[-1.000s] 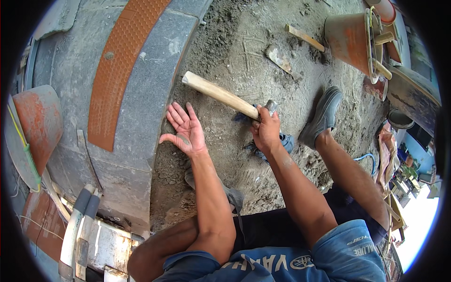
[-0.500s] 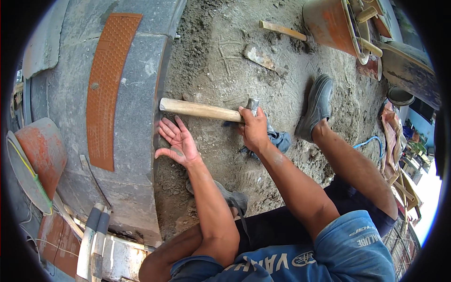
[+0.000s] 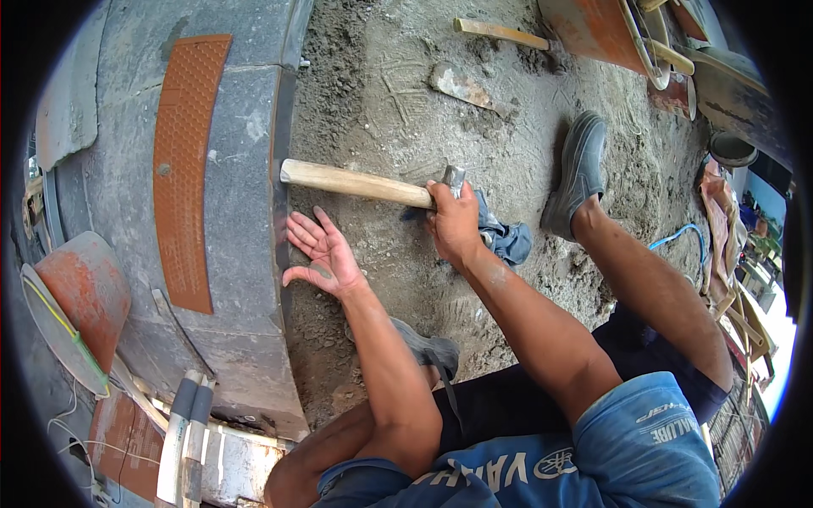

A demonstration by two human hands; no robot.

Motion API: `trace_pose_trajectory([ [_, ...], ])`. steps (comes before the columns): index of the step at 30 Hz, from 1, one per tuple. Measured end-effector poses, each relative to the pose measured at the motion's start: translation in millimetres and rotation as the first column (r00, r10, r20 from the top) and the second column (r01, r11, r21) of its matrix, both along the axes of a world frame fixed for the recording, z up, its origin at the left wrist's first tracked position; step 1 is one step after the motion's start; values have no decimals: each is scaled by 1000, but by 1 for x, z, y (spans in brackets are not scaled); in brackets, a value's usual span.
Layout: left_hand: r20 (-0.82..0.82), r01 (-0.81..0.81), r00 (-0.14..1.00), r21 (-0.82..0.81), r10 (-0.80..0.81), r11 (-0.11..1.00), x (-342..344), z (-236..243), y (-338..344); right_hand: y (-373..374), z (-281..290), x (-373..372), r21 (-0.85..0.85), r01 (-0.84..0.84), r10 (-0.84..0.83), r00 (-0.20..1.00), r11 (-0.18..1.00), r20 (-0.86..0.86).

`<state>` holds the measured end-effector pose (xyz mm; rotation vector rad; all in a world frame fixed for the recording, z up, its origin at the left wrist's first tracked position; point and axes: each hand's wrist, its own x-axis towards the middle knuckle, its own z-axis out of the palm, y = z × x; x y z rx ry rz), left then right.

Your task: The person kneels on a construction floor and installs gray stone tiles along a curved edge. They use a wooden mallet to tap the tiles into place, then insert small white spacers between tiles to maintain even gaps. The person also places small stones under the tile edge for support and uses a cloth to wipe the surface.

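Observation:
My right hand (image 3: 455, 224) grips a hammer (image 3: 356, 184) close to its metal head. Its pale wooden handle points left, and the butt is at the edge of the grey stone slabs (image 3: 247, 195); I cannot tell whether it presses on them. Just below the handle, my left hand (image 3: 322, 258) lies open, palm up and fingers spread, its fingertips at that same edge. A grey smear marks the left palm. Behind my right wrist a dark blue cloth (image 3: 511, 244) lies on the sandy ground.
An orange textured strip (image 3: 185, 178) lies on the slabs. Left is a dirty orange bucket (image 3: 85, 284); another bucket (image 3: 597, 30) stands far right. A trowel-like blade (image 3: 461, 86) and a wooden handle (image 3: 500, 33) lie on the sand. Long-handled tools (image 3: 185, 432) are at lower left.
The whole view has shifted slightly. The hammer's handle butt sits a little closer to the slab edge; both hands keep their poses.

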<state>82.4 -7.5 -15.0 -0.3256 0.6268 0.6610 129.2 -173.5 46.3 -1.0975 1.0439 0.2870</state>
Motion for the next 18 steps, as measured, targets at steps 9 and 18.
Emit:
trace_pose_trajectory([
  [9, -12, -6, 1000, 4, 6, 1000, -2, 0, 2, 0, -2, 4, 22, 15, -15, 1000, 1000, 0],
  [18, -7, -23, 1000, -2, 23, 1000, 0, 2, 6, 1, -2, 6, -57, -3, 2, 1000, 998, -7],
])
